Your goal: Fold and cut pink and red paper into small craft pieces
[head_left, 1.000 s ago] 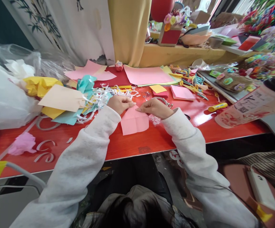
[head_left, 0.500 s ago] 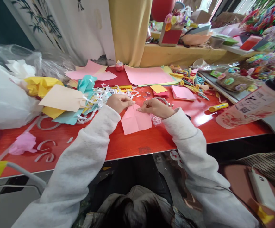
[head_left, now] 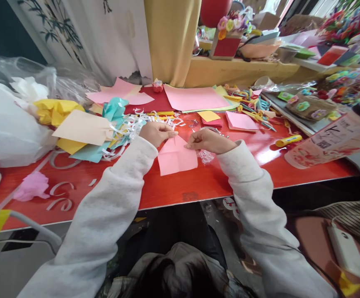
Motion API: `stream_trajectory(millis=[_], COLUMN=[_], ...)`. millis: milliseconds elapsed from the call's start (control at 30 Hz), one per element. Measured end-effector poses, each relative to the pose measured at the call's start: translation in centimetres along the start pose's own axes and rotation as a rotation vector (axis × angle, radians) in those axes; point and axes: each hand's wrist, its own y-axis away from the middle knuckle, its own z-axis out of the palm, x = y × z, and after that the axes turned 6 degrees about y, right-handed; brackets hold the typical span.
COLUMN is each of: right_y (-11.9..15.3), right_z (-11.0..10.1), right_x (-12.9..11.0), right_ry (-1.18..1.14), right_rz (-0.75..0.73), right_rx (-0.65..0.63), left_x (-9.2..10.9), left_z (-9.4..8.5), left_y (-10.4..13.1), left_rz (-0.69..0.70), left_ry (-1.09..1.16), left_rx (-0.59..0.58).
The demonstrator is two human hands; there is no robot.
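A creased sheet of pink paper point(head_left: 177, 159) is held just above the red table, its top corner toward the back. My left hand point(head_left: 157, 133) pinches that top corner between thumb and fingers. At the paper's right edge is my right hand point(head_left: 209, 140), fingers curled and thumb and fingertips pressed together against the edge. Behind my left hand lies a heap of curled white paper strips point(head_left: 133, 128). Past my right hand are a yellow square of paper point(head_left: 209, 116) and a stack of pink paper squares point(head_left: 241, 121).
The red table point(head_left: 167, 190) has its front edge close to me. A printed cup point(head_left: 325, 142) with a dark lid leans at the right, near a yellow glue stick or marker point(head_left: 288, 140). White plastic bag point(head_left: 8, 124) and crumpled pink paper point(head_left: 32, 186) are at left.
My right hand has shifted slightly to the right, from near the paper's top corner to its right edge. My left hand keeps its pinch on the corner.
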Motion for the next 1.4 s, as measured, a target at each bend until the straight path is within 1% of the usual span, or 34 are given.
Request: stream_trajectory(millis=[100, 167, 233, 300, 367, 433, 467, 533, 633, 700, 733, 767, 833, 900, 1067, 1233, 1300, 1400], right_y=[0.2, 0.3, 0.4, 0.4, 0.2, 0.0, -0.1, -0.2, -0.1, 0.0, 0.0, 0.1, 0.1, 0.1, 0.0, -0.2, -0.2, -0.1], right_z=[-0.1, -0.2, -0.1, 0.2, 0.5, 0.7, 0.8, 0.8, 0.7, 0.6, 0.7, 0.7, 0.7, 0.7, 0.9, 1.3, 1.5, 1.6], right_x=[0.1, 0.0, -0.3, -0.5, -0.5, -0.4, -0.3, -0.2, -0.4, -0.6, -0.7, -0.8, -0.8, -0.8, -0.6, -0.4, -0.4, -0.5], right_ry=[0.064, 0.043, -0.044, -0.121, -0.111, -0.080, -0.092, -0.185, -0.413, -0.548, -0.594, -0.621, -0.636, -0.634, -0.687, -0.696, -0.732, -0.784], right_rz=[0.042, 0.049, 0.025, -0.032, -0.081, -0.092, -0.090, -0.065, -0.014, 0.004, 0.007, 0.012, 0.022, 0.028, 0.030, 0.030, 0.050, 0.075], right_rx=[0.002, -0.015, 0.002, 0.004, -0.039, -0.049, -0.023, 0.079, 0.282, 0.368, 0.367, 0.339, 0.255, 0.200, 0.177, 0.218, 0.219, 0.213], left_x=[-0.3, -0.4, -0.4, -0.3, -0.2, -0.1, 0.0, 0.0, 0.0, 0.1, 0.2, 0.3, 0.6, 0.9, 1.0, 0.7, 0.6, 0.5], left_z=[0.0, 0.0, 0.1, 0.4, 0.8, 1.1, 1.1, 1.1, 0.7, 0.5, 0.5, 0.4, 0.3, 0.2, 0.1, 0.0, -0.1, -0.1], left_y=[-0.1, -0.1, 0.0, 0.3, 0.6, 0.8, 0.8, 0.6, 0.2, 0.1, 0.2, 0.2, 0.4, 0.6, 0.7, 0.6, 0.5, 0.5], left_rz=[-0.013, -0.013, 0.018, 0.074, 0.117, 0.130, 0.132, 0.116, -0.008, -0.092, -0.107, -0.109, -0.102, -0.094, -0.068, 0.015, -0.007, -0.061], left_ry=[0.010, 0.007, -0.014, -0.042, -0.064, -0.053, -0.029, 0.043, 0.165, 0.226, 0.241, 0.249, 0.254, 0.270, 0.233, 0.205, 0.261, 0.420], left_rx=[-0.003, -0.024, -0.050, -0.091, -0.139, -0.158, -0.151, -0.119, -0.113, -0.110, -0.095, -0.075, -0.049, -0.068, -0.137, -0.107, -0.106, -0.101])
